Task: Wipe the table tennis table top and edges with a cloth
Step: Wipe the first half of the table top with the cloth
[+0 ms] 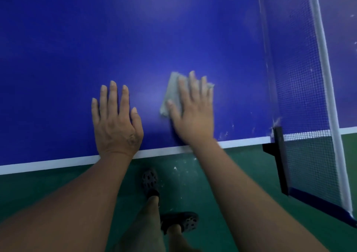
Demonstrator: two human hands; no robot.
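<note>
Two bare forearms reach up from the lower edge of the view, the left one (77,203) and the right one (241,190), both crossing the near edge of the blue tabletop (135,39). The left hand (116,124) lies flat on the tabletop just inside the white edge line (48,164); its grip is wide, with fingers straight and slightly spread, holding nothing. The right hand (193,112) presses flat on a pale grey cloth (172,93), its grip also wide, with straight fingers laid over the fabric rather than curled round it. The cloth lies on the tabletop under that palm, near the edge, and sticks out past the fingertips and beside the thumb. The right hand looks slightly blurred. To the right the net (301,78) stands upright with a white band along its top, held by a black clamp post (279,155) at the table's edge; small pale marks dot the surface near it. Below the table a green floor (58,190) shows white flecks (179,166), and two dark perforated shoes (150,182) stand on it between the arms.
</note>
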